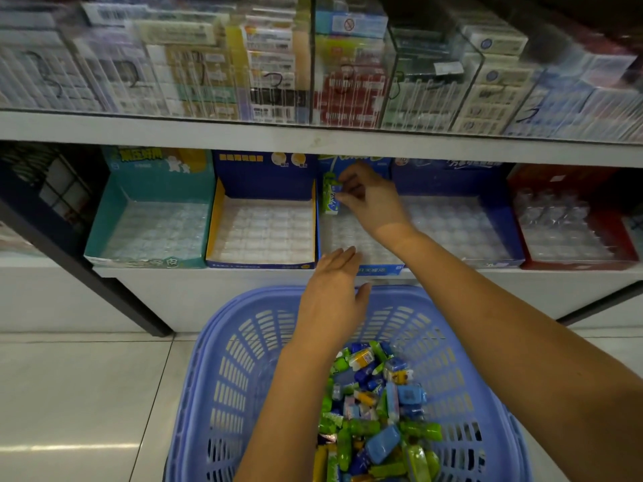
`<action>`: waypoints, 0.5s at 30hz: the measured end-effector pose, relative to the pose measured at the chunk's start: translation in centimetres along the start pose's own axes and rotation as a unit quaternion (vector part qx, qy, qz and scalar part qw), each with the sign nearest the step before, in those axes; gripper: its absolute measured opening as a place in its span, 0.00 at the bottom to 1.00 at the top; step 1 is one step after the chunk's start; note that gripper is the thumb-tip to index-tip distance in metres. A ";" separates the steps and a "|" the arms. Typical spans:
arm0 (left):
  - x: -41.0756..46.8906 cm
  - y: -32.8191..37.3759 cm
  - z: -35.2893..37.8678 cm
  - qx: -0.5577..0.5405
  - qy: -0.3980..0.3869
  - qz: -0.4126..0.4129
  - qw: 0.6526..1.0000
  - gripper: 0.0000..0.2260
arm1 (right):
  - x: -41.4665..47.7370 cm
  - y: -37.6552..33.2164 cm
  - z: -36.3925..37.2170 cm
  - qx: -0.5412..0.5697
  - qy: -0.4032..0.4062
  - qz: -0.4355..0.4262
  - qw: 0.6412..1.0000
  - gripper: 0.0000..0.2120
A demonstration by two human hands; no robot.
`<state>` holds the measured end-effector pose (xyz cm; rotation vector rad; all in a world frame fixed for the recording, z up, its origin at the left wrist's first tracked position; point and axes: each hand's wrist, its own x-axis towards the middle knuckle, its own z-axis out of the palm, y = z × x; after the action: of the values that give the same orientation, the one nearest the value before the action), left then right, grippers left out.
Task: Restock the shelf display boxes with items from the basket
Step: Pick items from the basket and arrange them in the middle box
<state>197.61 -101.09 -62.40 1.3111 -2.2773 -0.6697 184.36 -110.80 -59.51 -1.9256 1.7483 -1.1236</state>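
The right hand [368, 200] is pinching a green pack [328, 200], standing it upright in the back left corner of the middle box [381, 269]. The left hand [334, 293] is hovering, fingers straight, over the far rim of the basket [243, 342], where mixed packs [375, 412] are lying.

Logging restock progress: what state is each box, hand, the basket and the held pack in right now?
Right hand: pinching green pack.
Green pack: upright, back-left corner of middle blue box.
Left hand: open, holding nothing.
Teal box: tray empty.
Yellow-edged box: tray empty.
Right blue box: tray empty.
Red box: tray empty.
Basket: partly filled with mixed packs.
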 end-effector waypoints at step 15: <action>-1.2 1.0 -0.7 -0.121 0.135 0.029 0.983 0.11 | -2.8 -2.6 -2.6 -0.156 -0.104 -0.009 0.982 0.12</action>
<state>197.94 -99.71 -61.44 1.1396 -1.9423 -0.6772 184.46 -106.88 -56.95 -2.1512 1.8787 -0.6510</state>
